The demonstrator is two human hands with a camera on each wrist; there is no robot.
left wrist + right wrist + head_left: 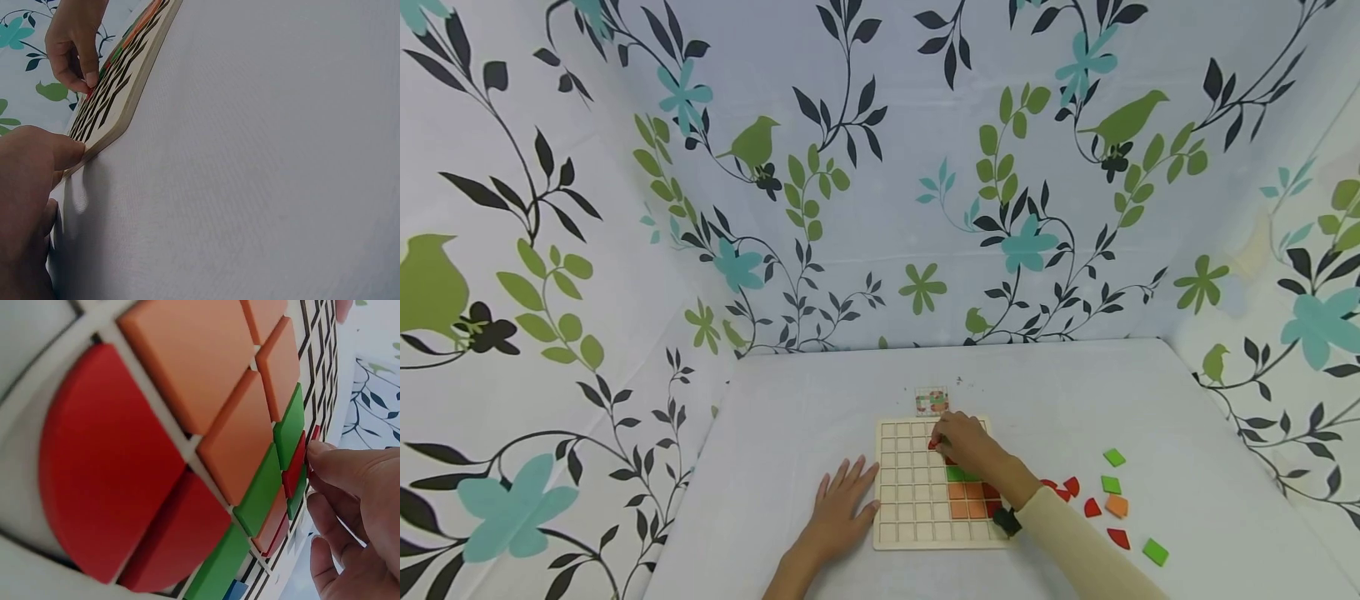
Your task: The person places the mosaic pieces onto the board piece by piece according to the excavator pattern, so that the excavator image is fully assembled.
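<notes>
A wooden grid board (910,533) lies on the white table, with orange, green and red tiles (187,356) set in cells on its right side. My left hand (842,510) lies beside the board's left edge, fingers spread, its thumb touching the rim. Over the upper part of the grid, my right hand (966,442) pinches a small red piece (933,445) between thumb and fingertips. From the right wrist view, this red piece (316,432) is at the grid, partly hidden by the fingers. Large rounded red pieces (112,462) sit near that camera.
Loose red pieces (1092,507), green tiles (1156,552) and an orange tile (1117,505) are scattered right of the board. Behind the board lies a small patterned card (932,401). A patterned cloth (880,208) hangs around the table.
</notes>
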